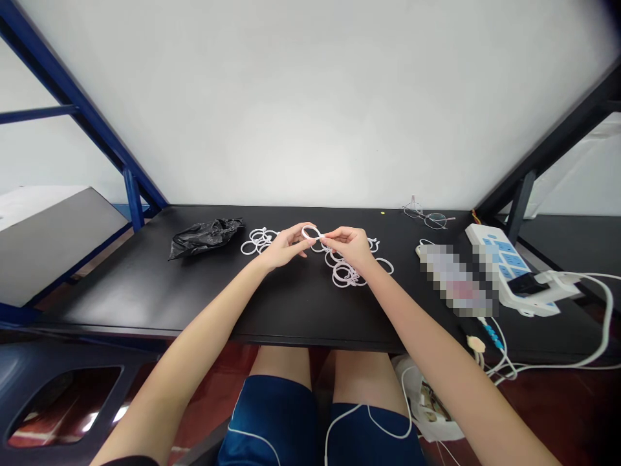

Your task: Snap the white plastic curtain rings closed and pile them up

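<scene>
A thin white plastic ring [304, 229] is held up between my hands, just above the black desk [291, 310]. My left hand [290, 246] grips its left side, with the thumb below and the fingers behind. On the other side, thumb and forefinger of my right hand [350, 247] pinch the ring's right edge. A heap of similar white rings [343, 277] lies under and beside my right hand, partly covered by it. Left of my left hand is a smaller group of white rings [256, 241]. Small knobs or hooks show on some of them.
A crumpled black plastic bag [206, 237] lies on the left. To the right are eyeglasses [431, 220], a blurred-out phone [453, 278] and a white power strip [509, 262] with a charger and cables [601, 323]. A wall [310, 129] rises behind the desk.
</scene>
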A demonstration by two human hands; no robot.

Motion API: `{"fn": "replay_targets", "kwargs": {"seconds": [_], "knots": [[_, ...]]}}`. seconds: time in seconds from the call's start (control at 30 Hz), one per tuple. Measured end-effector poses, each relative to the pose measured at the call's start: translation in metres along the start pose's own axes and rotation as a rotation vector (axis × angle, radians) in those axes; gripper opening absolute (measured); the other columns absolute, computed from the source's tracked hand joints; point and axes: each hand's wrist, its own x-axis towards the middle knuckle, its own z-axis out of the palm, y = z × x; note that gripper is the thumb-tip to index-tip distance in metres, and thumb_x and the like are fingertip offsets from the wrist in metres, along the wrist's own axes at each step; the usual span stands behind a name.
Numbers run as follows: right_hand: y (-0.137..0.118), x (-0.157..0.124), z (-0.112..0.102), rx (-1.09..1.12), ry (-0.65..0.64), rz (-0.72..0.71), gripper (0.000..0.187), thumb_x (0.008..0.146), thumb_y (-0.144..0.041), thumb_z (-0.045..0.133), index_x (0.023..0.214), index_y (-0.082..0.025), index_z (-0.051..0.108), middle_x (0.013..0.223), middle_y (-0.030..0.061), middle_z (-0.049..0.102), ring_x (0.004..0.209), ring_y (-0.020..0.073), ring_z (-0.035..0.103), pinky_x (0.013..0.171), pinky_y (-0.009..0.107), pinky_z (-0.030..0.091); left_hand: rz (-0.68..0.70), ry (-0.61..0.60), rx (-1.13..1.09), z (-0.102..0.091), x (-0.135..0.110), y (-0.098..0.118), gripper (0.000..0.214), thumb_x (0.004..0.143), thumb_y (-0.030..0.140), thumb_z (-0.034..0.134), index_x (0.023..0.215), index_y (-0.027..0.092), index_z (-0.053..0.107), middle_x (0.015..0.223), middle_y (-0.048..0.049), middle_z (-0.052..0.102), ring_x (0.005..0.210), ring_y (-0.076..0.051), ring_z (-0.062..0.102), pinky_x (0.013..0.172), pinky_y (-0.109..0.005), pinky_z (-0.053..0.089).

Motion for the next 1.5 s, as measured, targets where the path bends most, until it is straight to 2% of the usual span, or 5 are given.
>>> {"fn": "replay_targets", "kwargs": {"seconds": [0.3,0.8,1.23,1.5], "knots": [[-0.0005,-0.0007,0.0001,-0.006,0.006,0.003,0.033,0.053,-0.042,0.086,0.067,-0.016,0.072,0.063,0.0044,0.068,0.054,0.0133,0.058,0.048,0.026,0.045,0.032,0.035,0.031,0.0022,0.0004,-0.0007,0.046,0.082,0.041,0.066,0.121,0.019,0.055,0.084,-0.0004,0.054,0.083,-0.013,0.054,0.069,-0.024,0.055],[-0.0026,-0.0019,0.0015,-0.029,0.030,-0.020,0.030,0.055,-0.042,0.086,0.066,-0.017,0.073,0.057,0.0021,0.064,0.048,0.0103,0.050,0.046,0.026,0.042,0.051,0.047,0.056,0.0031,-0.0001,-0.0007,0.043,0.084,0.042,0.064,0.119,0.019,0.056,0.087,-0.0013,0.057,0.083,-0.013,0.055,0.075,-0.026,0.052],[-0.0025,-0.0019,0.0025,-0.034,0.029,0.003,0.035,0.055,-0.045,0.085,0.068,-0.016,0.071,0.067,0.0054,0.069,0.055,0.0140,0.058,0.047,0.026,0.046,0.027,0.069,0.077,0.0024,0.0008,-0.0004,0.044,0.082,0.042,0.066,0.118,0.017,0.057,0.085,-0.0017,0.058,0.080,-0.013,0.055,0.075,-0.028,0.051],[-0.0022,-0.0026,0.0031,-0.022,0.025,-0.009,0.035,0.057,-0.045,0.084,0.071,-0.017,0.070,0.068,0.0047,0.069,0.055,0.0132,0.057,0.047,0.027,0.046,0.036,0.090,0.066,0.0021,0.0016,-0.0042,0.046,0.078,0.042,0.070,0.116,0.018,0.059,0.086,-0.0024,0.061,0.083,-0.015,0.061,0.075,-0.029,0.051]]}}
